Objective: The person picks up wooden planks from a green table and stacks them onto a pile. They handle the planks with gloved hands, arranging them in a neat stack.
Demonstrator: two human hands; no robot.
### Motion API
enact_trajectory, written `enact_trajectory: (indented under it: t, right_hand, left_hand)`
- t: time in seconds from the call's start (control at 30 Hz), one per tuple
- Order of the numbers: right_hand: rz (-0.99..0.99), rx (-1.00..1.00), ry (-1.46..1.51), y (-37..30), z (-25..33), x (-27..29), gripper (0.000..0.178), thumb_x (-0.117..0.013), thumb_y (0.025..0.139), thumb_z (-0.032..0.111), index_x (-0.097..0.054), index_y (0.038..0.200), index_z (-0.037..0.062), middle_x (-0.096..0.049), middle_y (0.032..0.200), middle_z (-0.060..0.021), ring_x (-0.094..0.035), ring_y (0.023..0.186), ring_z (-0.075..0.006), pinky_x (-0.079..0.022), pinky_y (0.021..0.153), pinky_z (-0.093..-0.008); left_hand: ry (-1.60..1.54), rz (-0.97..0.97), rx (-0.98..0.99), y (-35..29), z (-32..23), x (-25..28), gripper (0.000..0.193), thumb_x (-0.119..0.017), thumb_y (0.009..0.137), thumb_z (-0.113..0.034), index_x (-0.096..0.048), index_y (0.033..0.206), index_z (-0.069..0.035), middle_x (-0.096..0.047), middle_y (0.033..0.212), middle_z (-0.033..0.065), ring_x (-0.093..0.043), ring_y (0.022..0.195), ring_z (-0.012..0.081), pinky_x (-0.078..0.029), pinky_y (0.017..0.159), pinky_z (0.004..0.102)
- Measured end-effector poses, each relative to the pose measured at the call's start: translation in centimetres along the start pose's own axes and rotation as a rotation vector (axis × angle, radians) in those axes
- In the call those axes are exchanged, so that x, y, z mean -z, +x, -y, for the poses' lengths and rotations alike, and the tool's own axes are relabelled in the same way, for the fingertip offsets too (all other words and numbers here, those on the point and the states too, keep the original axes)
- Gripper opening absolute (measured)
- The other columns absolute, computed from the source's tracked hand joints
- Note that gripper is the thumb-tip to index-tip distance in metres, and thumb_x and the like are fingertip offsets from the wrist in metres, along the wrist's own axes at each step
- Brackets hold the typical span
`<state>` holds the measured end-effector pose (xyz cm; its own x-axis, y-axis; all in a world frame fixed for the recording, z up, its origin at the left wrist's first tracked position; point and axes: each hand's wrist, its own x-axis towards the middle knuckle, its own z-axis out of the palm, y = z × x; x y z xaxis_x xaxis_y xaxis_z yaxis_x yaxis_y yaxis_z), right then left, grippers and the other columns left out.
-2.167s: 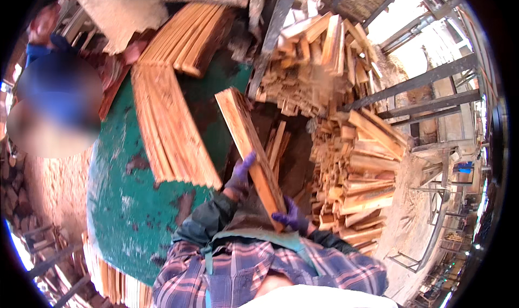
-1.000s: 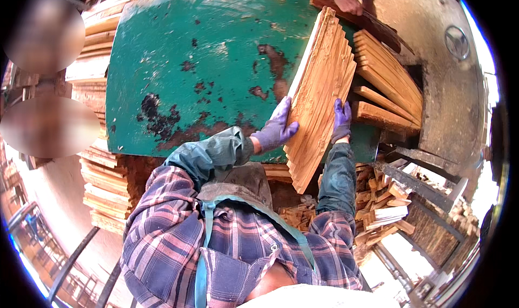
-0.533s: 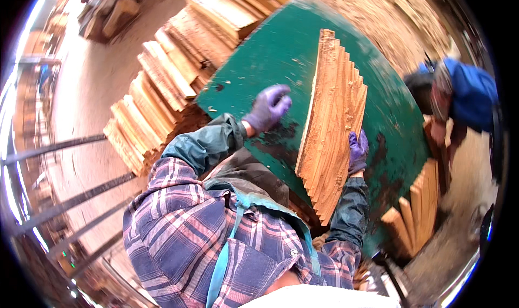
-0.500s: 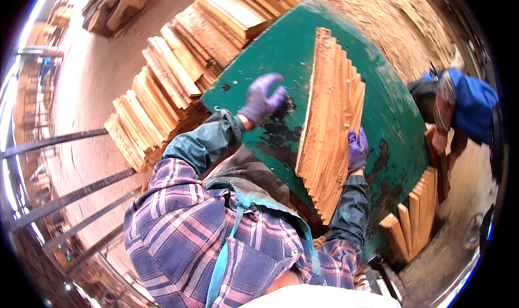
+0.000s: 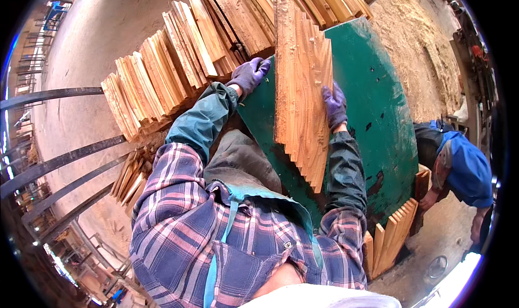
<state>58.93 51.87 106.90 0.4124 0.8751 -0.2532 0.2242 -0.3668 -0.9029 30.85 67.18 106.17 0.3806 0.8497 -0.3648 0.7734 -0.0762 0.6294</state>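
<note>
A fanned stack of thin wooden boards (image 5: 303,86) lies on a green tabletop (image 5: 367,81), its lower end stepped like stairs. My right hand (image 5: 335,105), in a purple glove, presses against the stack's right side with fingers stretched and thumb apart. Left of the stack, my left hand (image 5: 250,76) in the same kind of glove rests at the tabletop's left edge. Its fingers are extended, beside the board stack and close to a row of piled boards (image 5: 189,43); nothing shows in it.
Piled boards run along the table's left and far sides. More boards (image 5: 392,235) lean at the near right. A co-worker in blue (image 5: 465,167) bends down there, a hand by a board. Metal bars (image 5: 65,159) stand at left; sawdust (image 5: 405,54) covers the floor beyond.
The board stack has shifted left and away across the tabletop, my right hand moving with it. My left hand has moved from over the tabletop to its left edge. The co-worker bends lower.
</note>
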Motion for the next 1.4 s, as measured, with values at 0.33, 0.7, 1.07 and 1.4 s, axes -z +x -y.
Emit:
enact_trajectory:
  t: [0.33,0.7,1.07,1.4]
  right_hand:
    - [-0.037,0.018,-0.061,0.3,4.1,-2.0,0.046,-0.065,0.099,0.019,-0.055,0.139,-0.0009,-0.062,0.134,-0.0128,-0.058,0.12,-0.0213,-0.046,0.103,-0.0335]
    - [0.28,-0.019,-0.103,23.7,14.1,-20.5,0.048,-0.063,0.1,0.025,-0.055,0.138,-0.0035,-0.061,0.133,-0.0127,-0.056,0.122,-0.019,-0.044,0.105,-0.0316]
    - [0.232,0.073,-0.172,32.3,11.1,-24.3,0.049,-0.069,0.097,0.033,-0.062,0.132,0.0003,-0.066,0.129,-0.0162,-0.06,0.123,-0.0262,-0.045,0.106,-0.0333]
    - [-0.655,-1.086,0.847,23.0,3.1,-22.1,0.073,-0.037,0.099,0.062,-0.046,0.148,0.008,-0.054,0.144,-0.0106,-0.05,0.13,-0.0299,-0.041,0.109,-0.0466]
  left_hand:
    - [-0.974,0.096,-0.033,3.7,-3.5,0.0,0.094,-0.073,0.09,-0.048,-0.023,0.158,-0.005,-0.046,0.149,0.0207,-0.046,0.137,0.029,-0.036,0.114,0.0389]
    - [-1.9,-0.14,0.197,17.8,8.3,13.4,0.069,-0.075,0.088,-0.014,-0.035,0.145,-0.009,-0.059,0.127,0.0184,-0.066,0.108,0.0355,-0.061,0.087,0.0498]
    - [-1.095,-0.104,0.445,27.6,17.9,7.3,0.112,-0.085,0.081,-0.042,-0.016,0.157,0.001,-0.041,0.152,0.024,-0.043,0.137,0.0314,-0.037,0.113,0.0375]
    - [-0.775,-0.425,0.321,32.5,21.6,7.3,0.085,-0.081,0.083,-0.046,-0.047,0.141,0.005,-0.053,0.142,0.0238,-0.053,0.128,0.0334,-0.04,0.11,0.039]
